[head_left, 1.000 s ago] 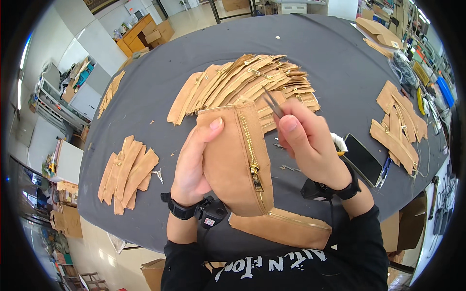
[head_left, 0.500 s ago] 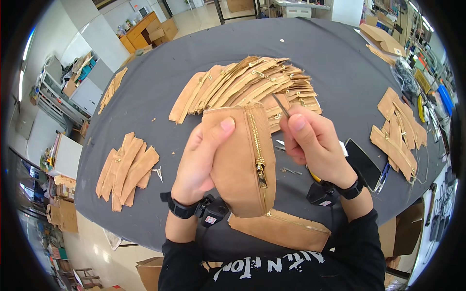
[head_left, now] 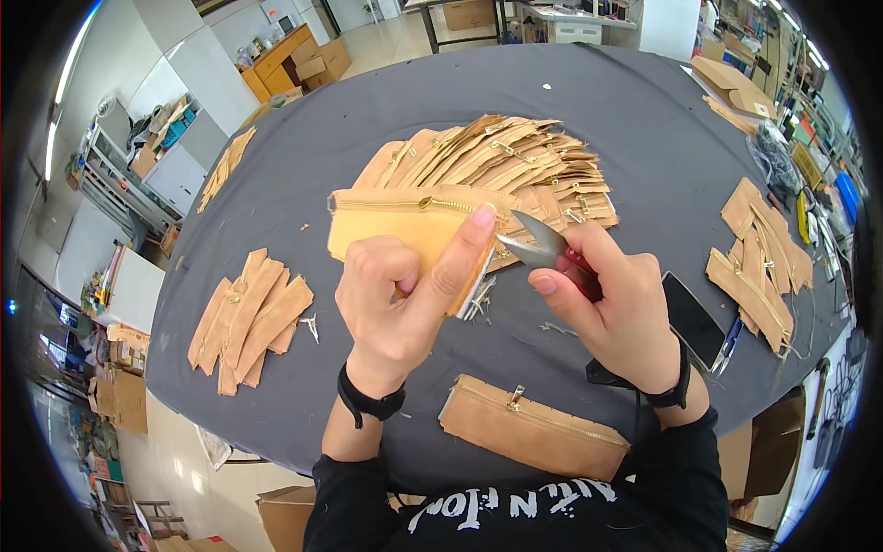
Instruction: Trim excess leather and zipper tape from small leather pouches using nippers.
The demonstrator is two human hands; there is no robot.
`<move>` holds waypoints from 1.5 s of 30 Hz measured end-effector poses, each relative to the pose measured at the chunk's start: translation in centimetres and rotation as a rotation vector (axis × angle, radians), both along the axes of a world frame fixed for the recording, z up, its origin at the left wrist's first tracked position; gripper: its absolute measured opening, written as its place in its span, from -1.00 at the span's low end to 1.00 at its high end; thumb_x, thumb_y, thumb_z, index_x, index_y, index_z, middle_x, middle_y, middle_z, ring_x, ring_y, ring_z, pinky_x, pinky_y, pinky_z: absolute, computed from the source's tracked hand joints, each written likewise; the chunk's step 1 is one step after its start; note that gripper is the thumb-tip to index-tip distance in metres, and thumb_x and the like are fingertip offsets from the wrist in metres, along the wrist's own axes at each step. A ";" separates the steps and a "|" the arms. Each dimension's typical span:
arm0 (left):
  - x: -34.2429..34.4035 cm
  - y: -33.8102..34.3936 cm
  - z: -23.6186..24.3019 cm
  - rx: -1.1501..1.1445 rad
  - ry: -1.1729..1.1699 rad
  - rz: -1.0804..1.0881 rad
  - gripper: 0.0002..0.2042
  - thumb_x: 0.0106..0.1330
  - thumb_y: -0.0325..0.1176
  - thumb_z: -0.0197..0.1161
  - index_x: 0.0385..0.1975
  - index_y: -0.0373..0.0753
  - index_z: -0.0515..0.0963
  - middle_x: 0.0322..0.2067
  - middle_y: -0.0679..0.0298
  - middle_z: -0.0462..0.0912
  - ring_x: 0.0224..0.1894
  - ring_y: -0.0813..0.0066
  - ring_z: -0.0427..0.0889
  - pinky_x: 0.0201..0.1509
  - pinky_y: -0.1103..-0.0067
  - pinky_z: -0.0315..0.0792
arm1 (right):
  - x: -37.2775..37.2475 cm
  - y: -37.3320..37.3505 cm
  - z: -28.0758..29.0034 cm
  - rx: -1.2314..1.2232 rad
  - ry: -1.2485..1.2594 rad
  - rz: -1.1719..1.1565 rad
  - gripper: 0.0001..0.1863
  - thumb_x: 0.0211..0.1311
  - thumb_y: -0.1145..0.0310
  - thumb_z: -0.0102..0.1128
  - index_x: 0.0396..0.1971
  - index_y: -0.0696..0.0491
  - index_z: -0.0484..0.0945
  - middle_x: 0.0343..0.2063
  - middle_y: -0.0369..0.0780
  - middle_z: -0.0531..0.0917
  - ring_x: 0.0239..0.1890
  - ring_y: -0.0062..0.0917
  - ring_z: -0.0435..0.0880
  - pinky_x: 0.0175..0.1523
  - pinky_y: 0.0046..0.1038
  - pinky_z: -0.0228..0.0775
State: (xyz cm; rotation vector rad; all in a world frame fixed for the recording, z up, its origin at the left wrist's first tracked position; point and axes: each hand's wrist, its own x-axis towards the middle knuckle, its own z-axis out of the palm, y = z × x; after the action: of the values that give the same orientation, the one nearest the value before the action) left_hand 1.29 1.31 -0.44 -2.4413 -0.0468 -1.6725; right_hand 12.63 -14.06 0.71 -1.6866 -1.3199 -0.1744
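Note:
My left hand grips a tan leather zipper piece, thumb pressed along its right end near the brass zipper. A paler yellow face of the piece shows below the zipper. In my right hand are red-handled snips, their metal blades parted and pointing left. The blade tips are close beside the piece's right end; whether they touch it I cannot tell. Another tan zipper piece, its puller standing up, lies on the dark cloth near me. Behind my hands spreads a large fanned pile of tan zipper pieces.
Smaller stacks of tan pieces lie at left and right. A phone and blue-handled tool rest at right. Thread scraps lie under my hands. A cardboard box stands far right.
My left hand has turned the leather piece so its zipper runs sideways and its yellow face shows. My right hand has brought the snips' blades, now visibly parted, to the piece's right end.

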 end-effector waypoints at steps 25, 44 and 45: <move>0.5 0.3 -0.8 0.079 -0.005 0.056 -0.54 -0.32 -0.44 0.29 -0.24 -0.04 0.61 -0.55 0.39 -0.01 -0.48 0.54 0.14 -0.47 0.68 0.10 | 1.1 0.1 -0.1 -0.025 0.056 -0.046 -0.82 0.11 0.32 0.13 -0.49 0.10 0.40 -0.81 -0.23 0.39 -0.79 -0.46 0.40 -0.66 -0.53 0.19; 0.3 0.4 -0.9 0.080 -0.020 0.038 -0.55 -0.30 -0.43 0.29 -0.24 -0.05 0.61 -0.54 0.39 0.00 -0.46 0.52 0.14 -0.47 0.68 0.09 | 1.6 -0.2 0.8 -0.162 0.399 0.098 -0.70 0.22 0.26 0.00 -0.59 0.16 0.37 -0.81 -0.28 0.27 -0.74 -0.64 0.18 -0.62 -0.57 0.06; 0.3 0.4 -0.9 0.077 -0.023 0.042 -0.55 -0.30 -0.43 0.29 -0.24 -0.05 0.61 -0.54 0.39 0.00 -0.46 0.52 0.14 -0.47 0.68 0.09 | 1.6 -0.2 0.7 -0.162 0.399 0.098 -0.70 0.22 0.26 0.00 -0.59 0.16 0.37 -0.81 -0.28 0.27 -0.74 -0.64 0.18 -0.62 -0.57 0.06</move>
State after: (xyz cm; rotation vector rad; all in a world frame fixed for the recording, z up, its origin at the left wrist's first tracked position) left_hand 1.62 1.72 -1.31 -2.3491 -0.0354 -1.6532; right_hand 14.22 -14.21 1.45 -1.6770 -1.1323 0.3200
